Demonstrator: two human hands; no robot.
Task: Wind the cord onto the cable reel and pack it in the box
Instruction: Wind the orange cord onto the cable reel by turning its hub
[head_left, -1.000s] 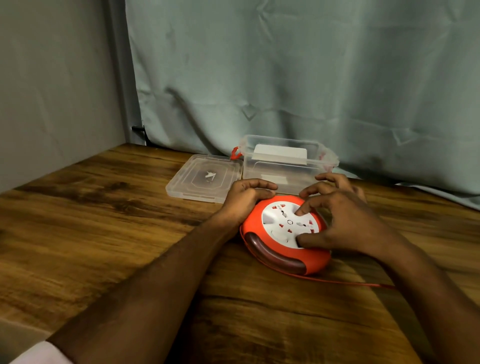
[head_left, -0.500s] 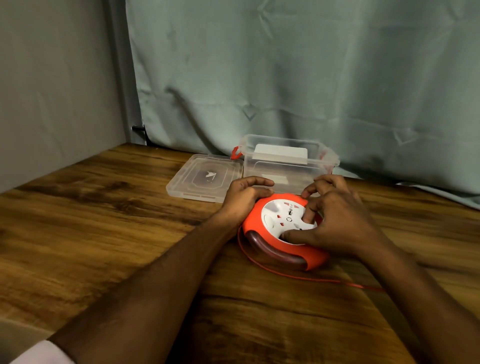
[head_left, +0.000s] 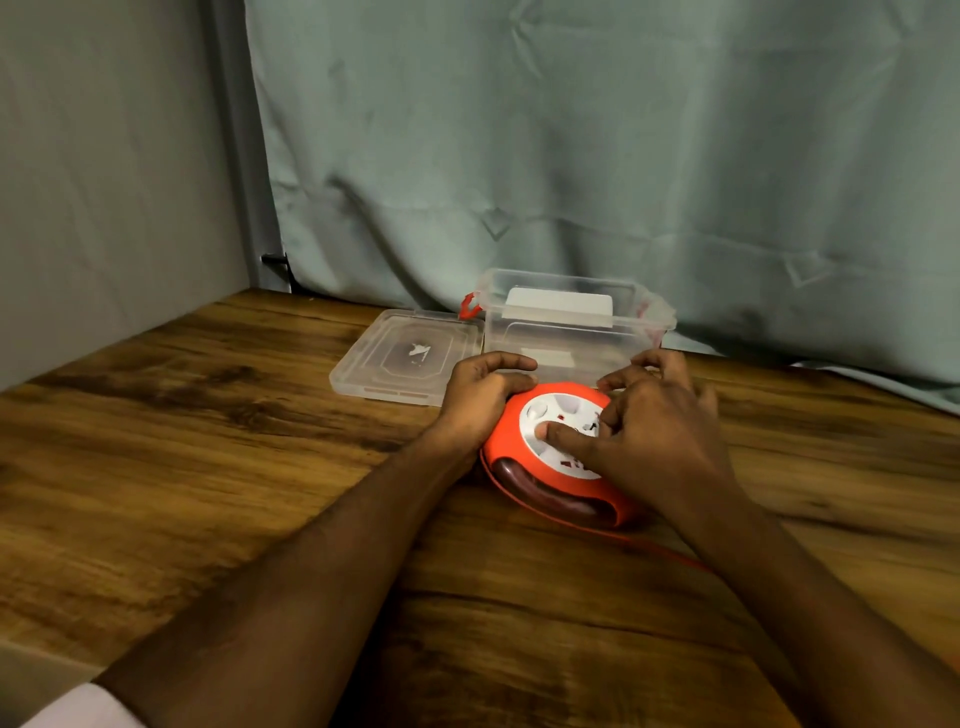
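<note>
— Where did we find the cable reel (head_left: 524, 447)?

— Flat on the wooden table (head_left: 208, 441), just in front of the clear box (head_left: 571, 332) and nearly touching its near wall. Our left hand (head_left: 480, 397) gripped the orange rim on the reel's left side, fingers curled over the far edge. Our right hand (head_left: 654, 436) lay over the white socket face, thumb pressed flat on it and the other fingers bent down onto it.

— And the cord (head_left: 670, 553)?

— A thin orange line left the reel's near edge and ran rightward across the table until our right forearm hid it. We could not tell where it ended.

— What room did we have around it?

— The box stood open at the top, its back close to the green curtain (head_left: 571, 156). The lid (head_left: 405, 356) lay flat just left of the box, its edge beside the box wall. Left of our hands the tabletop ran bare to the grey wall (head_left: 104, 182).
</note>
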